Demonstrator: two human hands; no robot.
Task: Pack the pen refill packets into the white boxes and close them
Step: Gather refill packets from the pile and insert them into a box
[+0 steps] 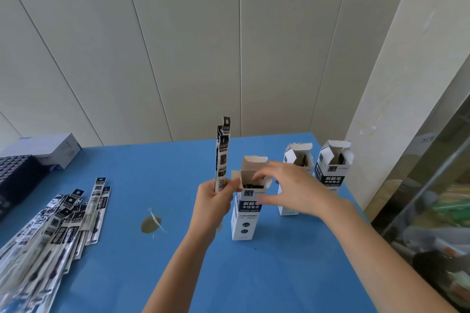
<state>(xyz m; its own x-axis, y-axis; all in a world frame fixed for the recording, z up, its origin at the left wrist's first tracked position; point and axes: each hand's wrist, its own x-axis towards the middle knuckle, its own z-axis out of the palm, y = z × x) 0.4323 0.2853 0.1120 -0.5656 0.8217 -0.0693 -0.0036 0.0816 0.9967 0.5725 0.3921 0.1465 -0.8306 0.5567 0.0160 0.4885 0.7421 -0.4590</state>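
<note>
1. Standing upright near the middle of the blue tabletop (279,274), the nearest white box (245,213) has its top flaps open, and dark packet ends show inside its mouth.
2. The left hand (215,201) sits just beside that box's left wall, fingers curled and pressed together around a small bundle of pen refill packets (222,157) that rises upright above the fist (how many packets, I cannot tell).
3. The right hand (292,189) is over the box's open top, fingers spread loosely, with the fingertips (256,175) at the mouth by the raised back flap; whether they touch the cardboard is unclear.
4. Two more white boxes stand toward the far right corner: the middle box (296,160), partly hidden behind the right hand, and the far box (332,165) just beside it, both with flaps open.
5. A loose pile of packets (53,231) lies fanned along the left edge.
6. At the far left corner sit a pale carton (50,148) and a dark tray (15,178).
7. A brownish stain (150,223) marks the surface between the pile and the nearest box.
</note>
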